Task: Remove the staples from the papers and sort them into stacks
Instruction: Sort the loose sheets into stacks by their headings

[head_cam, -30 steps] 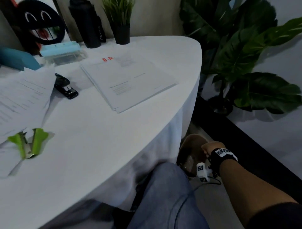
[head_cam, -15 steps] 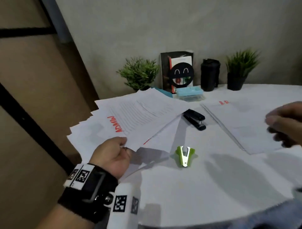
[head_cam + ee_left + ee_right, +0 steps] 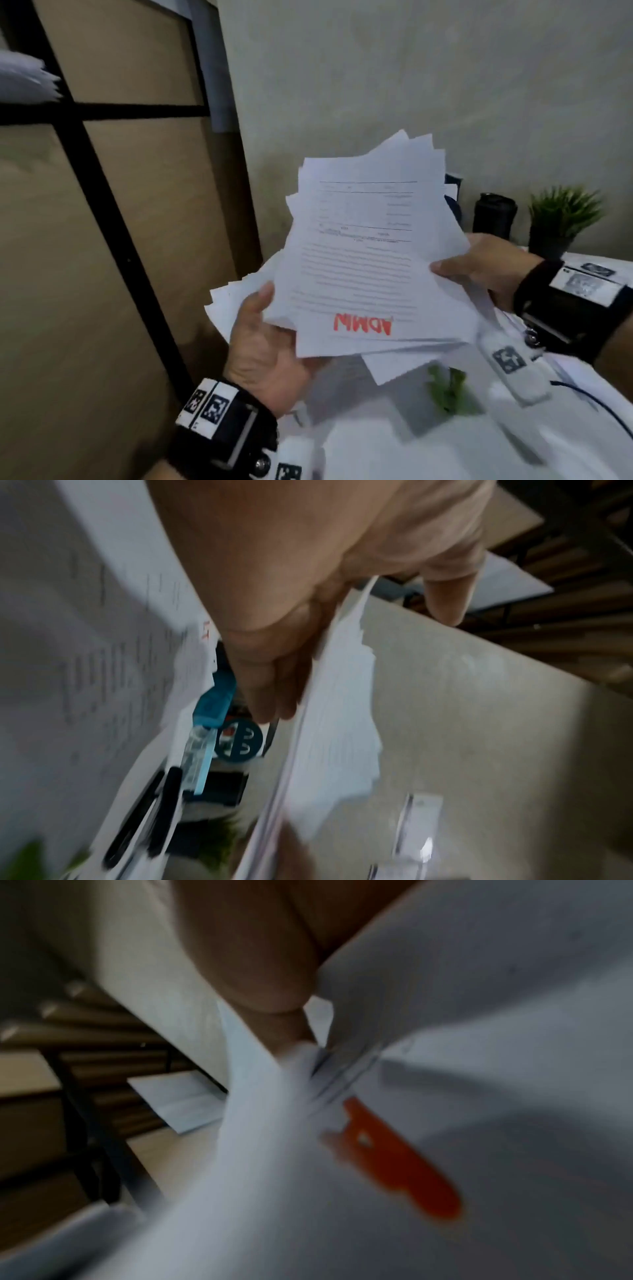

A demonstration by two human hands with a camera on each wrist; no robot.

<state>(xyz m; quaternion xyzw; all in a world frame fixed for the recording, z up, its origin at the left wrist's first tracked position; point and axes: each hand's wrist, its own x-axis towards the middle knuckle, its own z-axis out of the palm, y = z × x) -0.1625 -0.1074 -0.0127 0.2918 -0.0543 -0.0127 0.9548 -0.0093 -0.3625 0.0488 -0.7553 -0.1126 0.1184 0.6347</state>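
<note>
A loose bundle of white printed papers (image 3: 359,260) is lifted above the table, tilted toward me, its top sheet marked ADMIN in red. My left hand (image 3: 263,346) grips its lower left corner, thumb on top. At the right edge my right hand (image 3: 479,267) pinches the sheets. The left wrist view shows the papers (image 3: 339,723) edge-on beside my left hand (image 3: 291,642). In the blurred right wrist view my right hand (image 3: 267,988) holds the papers (image 3: 479,1015) by red lettering. A green staple remover (image 3: 445,390) lies blurred on the table under the bundle.
The table has a white cloth (image 3: 428,445). At its back right stand a black bottle (image 3: 493,216) and a small potted plant (image 3: 561,219). The left wrist view shows a black stapler (image 3: 147,818) and a blue box (image 3: 202,756). A wooden panel with black frame (image 3: 102,205) fills the left.
The bundle has risen off the table and tilted up. My right hand came up from beside my knee, crossed over the table and took the bundle's right edge. The view swung left.
</note>
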